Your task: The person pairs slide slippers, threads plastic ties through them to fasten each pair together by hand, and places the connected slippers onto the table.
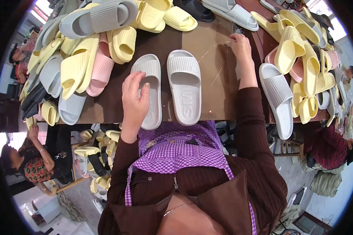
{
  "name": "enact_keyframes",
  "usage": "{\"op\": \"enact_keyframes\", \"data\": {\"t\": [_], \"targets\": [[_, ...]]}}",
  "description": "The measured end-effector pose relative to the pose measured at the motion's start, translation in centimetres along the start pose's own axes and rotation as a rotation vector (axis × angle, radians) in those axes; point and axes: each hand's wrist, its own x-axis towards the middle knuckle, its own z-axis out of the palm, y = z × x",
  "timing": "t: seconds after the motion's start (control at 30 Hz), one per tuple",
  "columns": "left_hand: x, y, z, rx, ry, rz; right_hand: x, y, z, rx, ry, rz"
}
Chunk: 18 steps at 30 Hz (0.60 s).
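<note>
Two light grey slide sandals stand side by side at the table's near edge, toes pointing away from me. My left hand (133,102) is over the outer edge of the left sandal (154,105), its thumb apart from the fingers; whether it touches the sandal I cannot tell. The right sandal (184,84) lies untouched. Farther off, my right hand (241,49) reaches over the table with its fingertips drawn together by a small dark patch (237,29). A thin pale line runs from near those fingertips across the tabletop; what they pinch is too small to make out.
Yellow, grey, pink and black slides are heaped at left, such as a pink one (101,70). Another pile lies right, with a grey slide (276,98) overhanging the table edge. More slides lie below at left. Other people (39,164) sit on both sides.
</note>
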Motion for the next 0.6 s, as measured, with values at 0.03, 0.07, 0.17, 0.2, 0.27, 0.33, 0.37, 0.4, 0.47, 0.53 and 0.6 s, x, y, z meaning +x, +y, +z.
{"op": "enact_keyframes", "data": {"t": [0.03, 0.07, 0.17, 0.2, 0.27, 0.33, 0.37, 0.4, 0.47, 0.53, 0.6], "targets": [[-0.1, 0.2, 0.1, -0.011, -0.002, 0.001, 0.4, 0.3, 0.4, -0.011, -0.069, -0.002], [-0.1, 0.4, 0.2, -0.022, -0.004, 0.001, 0.5, 0.8, 0.7, -0.022, -0.137, -0.004], [-0.8, 0.2, -0.3, -0.016, 0.001, -0.013, 0.8, 0.7, 1.2, -0.040, -0.251, -0.016], [-1.0, 0.1, -0.4, -0.022, -0.002, -0.015, 0.8, 0.8, 1.2, -0.057, -0.306, -0.014], [-1.3, -0.1, -0.6, -0.015, 0.009, -0.013, 0.7, 1.2, 1.3, -0.065, -0.340, -0.014], [-1.4, -0.1, -0.6, -0.015, 0.019, -0.003, 0.7, 1.7, 1.4, -0.091, -0.408, 0.004], [-1.5, -0.2, -0.6, -0.012, 0.021, -0.005, 0.6, 2.0, 1.7, -0.089, -0.409, 0.002], [-1.5, -0.2, -0.5, -0.014, 0.010, -0.005, 0.3, 2.2, 2.0, -0.095, -0.393, -0.015], [-1.3, -0.3, -0.2, -0.016, -0.005, -0.004, 0.4, 2.3, 2.6, -0.104, -0.355, -0.054], [-0.8, -0.4, 0.0, -0.021, -0.013, -0.006, 0.5, 2.7, 3.0, -0.127, -0.329, -0.073], [-0.5, -0.5, -0.2, -0.018, -0.021, -0.019, 0.5, 2.5, 3.8, -0.162, -0.281, -0.127]]}}
